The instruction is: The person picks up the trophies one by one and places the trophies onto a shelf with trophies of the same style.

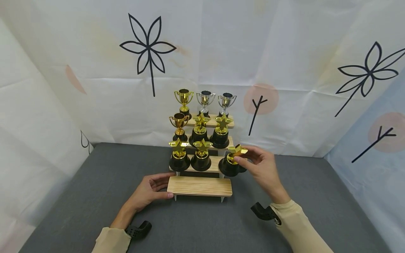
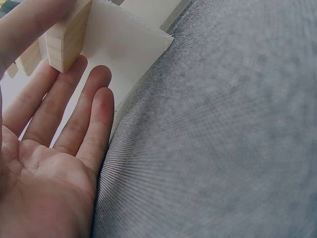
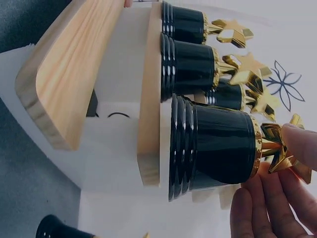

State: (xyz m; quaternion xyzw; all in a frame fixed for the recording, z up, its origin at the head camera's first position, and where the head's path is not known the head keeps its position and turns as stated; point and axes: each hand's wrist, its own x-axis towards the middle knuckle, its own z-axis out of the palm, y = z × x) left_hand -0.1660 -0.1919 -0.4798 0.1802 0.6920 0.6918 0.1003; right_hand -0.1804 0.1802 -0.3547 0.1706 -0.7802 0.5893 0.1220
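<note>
Star trophy [image 1: 233,161] pinched by right hand [image 1: 264,168], seemingly unlabelled

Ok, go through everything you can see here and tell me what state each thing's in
Star trophy: tilted, pinched at its star by the right hand.
Left hand: open, fingers around the bottom step's left end.
Bottom step: bare.
Other trophies: upright on the upper steps.

Beige sleeves [image 1: 297,221], black wrist mounts [image 1: 262,212]
</note>
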